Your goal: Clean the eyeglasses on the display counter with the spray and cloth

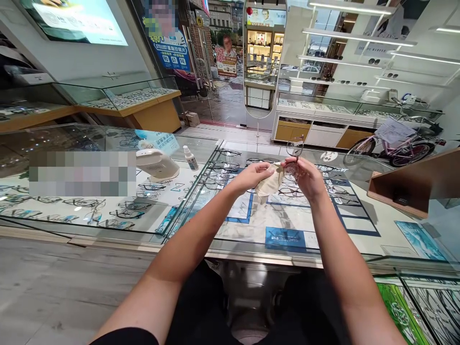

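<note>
Above the glass display counter (287, 254), my right hand (311, 178) grips a pair of eyeglasses (295, 147), tilted so that one lens stands above the fingers and the other hangs below them. My left hand (254, 175) is closed on a pale beige cleaning cloth (269, 184) with a zigzag edge. The cloth hangs down from the fingers, its edge right beside the lower lens. Whether it touches that lens I cannot tell. Under the glass, below both hands, several eyeglass frames (290, 192) lie on white and blue sheets.
A small white spray bottle (190, 159) and a white rounded device (157, 164) stand on the counter to the left. A wooden stand (398, 194) is at the right. Beyond are an oval mirror (264, 96), lit shelves (359, 43) and a pink bicycle (391, 143).
</note>
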`<state>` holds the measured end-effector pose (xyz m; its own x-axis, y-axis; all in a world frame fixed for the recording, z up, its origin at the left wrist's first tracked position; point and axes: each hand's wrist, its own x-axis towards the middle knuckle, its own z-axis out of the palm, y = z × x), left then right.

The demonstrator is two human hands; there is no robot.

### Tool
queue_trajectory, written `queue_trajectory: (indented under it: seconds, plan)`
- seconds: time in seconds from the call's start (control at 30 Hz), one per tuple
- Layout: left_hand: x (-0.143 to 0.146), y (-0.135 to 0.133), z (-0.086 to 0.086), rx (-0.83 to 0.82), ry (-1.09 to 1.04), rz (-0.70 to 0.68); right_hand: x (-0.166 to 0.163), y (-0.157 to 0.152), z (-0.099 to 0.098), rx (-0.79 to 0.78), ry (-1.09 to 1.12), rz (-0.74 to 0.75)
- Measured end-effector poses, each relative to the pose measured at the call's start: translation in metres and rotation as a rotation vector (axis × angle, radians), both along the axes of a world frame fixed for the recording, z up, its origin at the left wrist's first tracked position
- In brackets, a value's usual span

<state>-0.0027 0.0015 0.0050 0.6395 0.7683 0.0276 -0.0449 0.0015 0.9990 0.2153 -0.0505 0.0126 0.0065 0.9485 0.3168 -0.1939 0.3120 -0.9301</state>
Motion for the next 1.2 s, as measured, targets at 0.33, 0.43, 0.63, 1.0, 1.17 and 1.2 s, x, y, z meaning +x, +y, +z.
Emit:
queue_trajectory:
  seconds: [0.33,0.43,0.63,1.0,1.17,1.2]
  plan:
    - [-0.003,0.005,-0.004,-0.036,0.066,-0.108,0.003,-0.008,0.007,-0.005,-0.054,0.070]
    - [-0.004,0.005,-0.003,-0.033,0.053,-0.142,0.004,-0.007,0.004,-0.055,-0.108,0.166]
    - [-0.005,0.009,-0.002,-0.131,0.005,-0.085,0.003,-0.004,0.001,-0.070,-0.109,0.199]
    - [-0.007,0.015,-0.004,-0.176,-0.053,-0.046,0.006,-0.009,0.011,-0.074,0.001,0.029]
    - [-0.003,0.010,0.001,-0.133,-0.161,0.102,0.007,-0.006,0.008,0.060,-0.036,-0.008]
    - [-0.003,0.009,0.002,-0.111,-0.195,0.145,0.006,-0.006,0.008,0.095,-0.055,-0.028]
